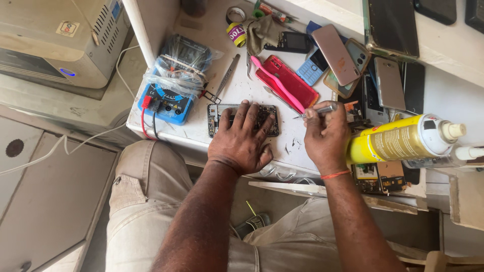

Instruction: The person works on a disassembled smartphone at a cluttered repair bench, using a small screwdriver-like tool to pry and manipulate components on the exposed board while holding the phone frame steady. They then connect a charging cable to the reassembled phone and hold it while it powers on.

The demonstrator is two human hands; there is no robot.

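The opened phone point(243, 120), its long axis lying left to right on the surface point(237, 85), is pressed flat under the spread left hand point(242, 138), while a metal tool point(318, 110) is pinched in the right hand point(325, 133), just right of the phone.

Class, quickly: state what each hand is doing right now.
Left hand: open, pressed flat on the opened phone.
Right hand: closed, holding a metal tool.
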